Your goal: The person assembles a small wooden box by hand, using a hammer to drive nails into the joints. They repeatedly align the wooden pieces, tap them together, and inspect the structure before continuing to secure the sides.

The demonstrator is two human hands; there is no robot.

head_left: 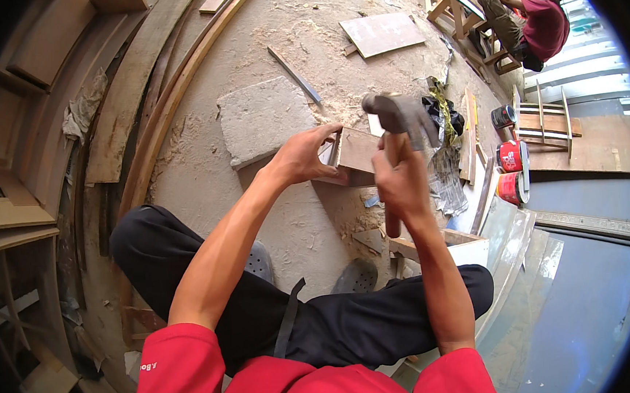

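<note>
Yeah, our left hand (pixel 303 155) pinched the wooden box (pixel 359 149), our right hand (pixel 405 183) gripping the claw hammer (pixel 398 115) off its right.

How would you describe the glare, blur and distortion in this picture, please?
In the head view, fisheye distortion seems to bow the long wooden strip and the corners go black; in the head view, the ribbed sheeting near the co-worker is washed out by glare; also in the head view, the hammer looks slightly smeared, perhaps from motion.
</note>
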